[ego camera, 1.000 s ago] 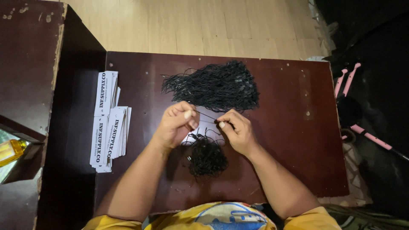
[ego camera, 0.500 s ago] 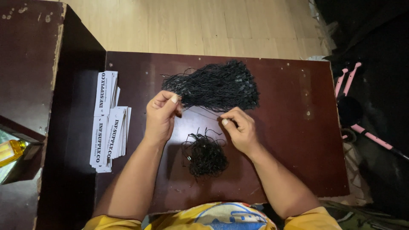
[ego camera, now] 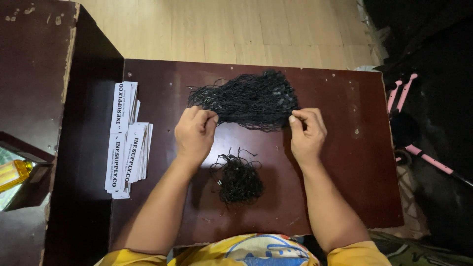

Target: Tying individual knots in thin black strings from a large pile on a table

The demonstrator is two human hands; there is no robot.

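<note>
Head view, looking straight down on a dark brown tabletop [ego camera: 345, 197] with pale wooden floor beyond its far edge. Two heaps of thin black cords lie on it: a large heap of black cords [ego camera: 246, 98] spread across the far middle, and a small heap of black cords [ego camera: 239, 177] nearer the body, between the forearms and apart from the large one. The left hand [ego camera: 194, 133] sits at the near left edge of the large heap, its grip closed, thumb and fingers pinched together on the cords there. The right hand [ego camera: 308, 130] sits at the near right edge of the same heap, its grip likewise pinched shut on cord ends. Both hands are well apart from each other, and neither touches the small heap.

At the left edge of the tabletop lies a loose stack of white printed paper tags [ego camera: 125, 140], fanned out in two overlapping bunches; their exact number cannot be told. Further left, on a lower dark surface, a yellow bottle [ego camera: 12, 172] lies in what looks like an open box, only partly in view. At the right, on the dark floor, lies a pink-handled object [ego camera: 419, 152]
</note>
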